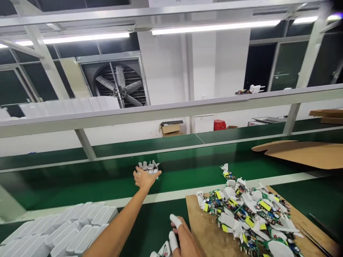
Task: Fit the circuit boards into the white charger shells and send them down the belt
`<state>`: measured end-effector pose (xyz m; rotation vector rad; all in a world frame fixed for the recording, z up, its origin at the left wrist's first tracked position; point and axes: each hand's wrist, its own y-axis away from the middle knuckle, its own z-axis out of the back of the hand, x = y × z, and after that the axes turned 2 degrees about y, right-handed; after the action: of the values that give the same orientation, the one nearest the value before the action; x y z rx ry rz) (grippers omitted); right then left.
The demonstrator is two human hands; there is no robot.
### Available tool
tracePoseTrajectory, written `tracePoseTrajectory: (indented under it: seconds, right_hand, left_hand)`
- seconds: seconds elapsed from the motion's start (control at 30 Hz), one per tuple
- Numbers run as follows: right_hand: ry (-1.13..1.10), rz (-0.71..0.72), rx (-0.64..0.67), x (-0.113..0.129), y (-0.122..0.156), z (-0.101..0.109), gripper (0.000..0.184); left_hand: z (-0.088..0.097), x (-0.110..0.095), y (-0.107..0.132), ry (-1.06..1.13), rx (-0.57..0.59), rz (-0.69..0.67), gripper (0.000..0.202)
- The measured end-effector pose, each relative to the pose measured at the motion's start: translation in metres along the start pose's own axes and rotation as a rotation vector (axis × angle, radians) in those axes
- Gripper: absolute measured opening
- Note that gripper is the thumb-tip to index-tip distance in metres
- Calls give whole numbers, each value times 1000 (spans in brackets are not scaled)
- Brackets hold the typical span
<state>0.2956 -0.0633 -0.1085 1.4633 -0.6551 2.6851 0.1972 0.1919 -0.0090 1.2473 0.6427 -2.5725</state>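
My left arm reaches far forward over the green conveyor belt (80, 185). My left hand (143, 179) is open, its fingers spread right at a small cluster of white plastic parts (149, 167) lying on the belt. My right hand (183, 240) stays low at the bottom edge, with white finger cots on the thumb and a finger. Its fingers pinch a small white plastic part (162, 250), which the frame edge partly cuts off. To the right of that hand, a heap of green circuit boards and white parts (246, 214) rests on a cardboard sheet (203, 232).
Rows of white plastic casings (61, 228) lie at the bottom left. A large cardboard sheet (305, 151) lies on the belt's far right. A metal frame rail (171, 110) crosses above the belt. Behind it are a wall fan (120, 87), a cardboard box (170, 129) and a red object (219, 125).
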Motion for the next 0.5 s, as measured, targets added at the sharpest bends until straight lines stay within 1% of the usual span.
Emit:
tracePoseTrajectory:
  seconds: [0.07,0.1,0.13,0.2,0.27,0.33,0.37,0.4,0.43,0.47,0.5]
  right_hand:
    - [84,93,1,5,4,10,50]
    - [139,151,8,9,6,16,48]
    - [191,190,8,13,7,23,46]
    - [246,279,44,23,10,34,46]
    - [260,404,142,32,14,41,57]
    - [279,547,256,37,18,42,73]
    - [298,600,302,38,20,41,76]
    - [318,629,333,37,21,39,74]
    - [335,643,355,35,21,37,70]
    - [345,638,365,32,21,35,65]
    - [356,616,362,29,20,33,62]
  left_hand:
    - [29,1,-2,54,29,-103,93]
    - [48,3,-2,87,45,-172,98]
    - [71,5,-3,120,46,-235,97]
    - [124,12,-2,175,21,-346,76]
    - [180,24,5,204,-13,-407,58]
    - [230,43,17,205,-37,-427,49]
    - [249,55,26,192,-34,-434,45]
    - [264,69,36,156,-14,-448,42]
    - [274,85,45,94,25,-470,41]
    - [279,101,55,3,78,-500,39]
    - [280,117,64,-106,134,-533,37]
